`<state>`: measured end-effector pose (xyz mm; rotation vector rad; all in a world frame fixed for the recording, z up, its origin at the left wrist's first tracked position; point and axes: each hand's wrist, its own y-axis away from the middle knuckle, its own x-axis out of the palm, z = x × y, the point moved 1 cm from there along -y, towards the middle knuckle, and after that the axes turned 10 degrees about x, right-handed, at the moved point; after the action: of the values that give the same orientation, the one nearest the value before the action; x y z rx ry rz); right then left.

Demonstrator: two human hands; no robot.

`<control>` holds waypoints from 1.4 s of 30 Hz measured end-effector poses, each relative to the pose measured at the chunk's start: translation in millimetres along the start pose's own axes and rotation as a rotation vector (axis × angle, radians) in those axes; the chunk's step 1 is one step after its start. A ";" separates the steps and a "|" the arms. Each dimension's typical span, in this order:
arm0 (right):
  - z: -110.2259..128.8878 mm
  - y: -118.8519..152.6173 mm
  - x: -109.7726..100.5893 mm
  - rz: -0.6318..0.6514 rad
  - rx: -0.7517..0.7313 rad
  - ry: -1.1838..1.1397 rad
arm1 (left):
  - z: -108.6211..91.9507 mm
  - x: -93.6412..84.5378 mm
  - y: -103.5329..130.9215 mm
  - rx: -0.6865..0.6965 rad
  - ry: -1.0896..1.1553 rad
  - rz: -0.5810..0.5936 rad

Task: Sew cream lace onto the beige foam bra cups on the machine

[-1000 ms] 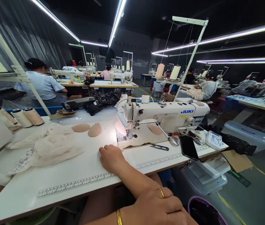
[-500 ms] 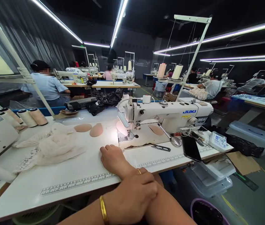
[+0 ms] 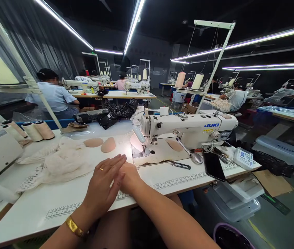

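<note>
Left hand [image 3: 107, 176]: shifted leftward, farther, onto right hand [image 3: 130, 178]; fingers extended, nothing seen held. Right hand: part-covered, grip cannot be told. Two tan pads [image 3: 108, 145]: far left; careless sweep could scatter. Sewing machine [image 3: 174, 125]: far right; accidental start could injure. Phone [image 3: 213, 166]: right, at near worktop [image 3: 66, 195] edge; bump could drop it.

The sewing machine [image 3: 189, 125] reads "JUKI" in blue.

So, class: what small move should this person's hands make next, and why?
Perhaps lift the left hand off the right hand to free both: they overlap in view, show nothing held, and a tan piece lies untouched just beyond.
</note>
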<state>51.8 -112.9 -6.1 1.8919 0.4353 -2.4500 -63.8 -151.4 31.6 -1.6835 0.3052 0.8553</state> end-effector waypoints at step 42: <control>-52.4 42.5 29.6 0.045 0.017 -0.656 | 72.7 -96.6 64.5 -0.659 -0.049 0.090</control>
<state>101.1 -137.2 -55.1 0.9765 0.3301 -2.8309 -197.8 -126.2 44.6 -2.2612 0.0603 1.1429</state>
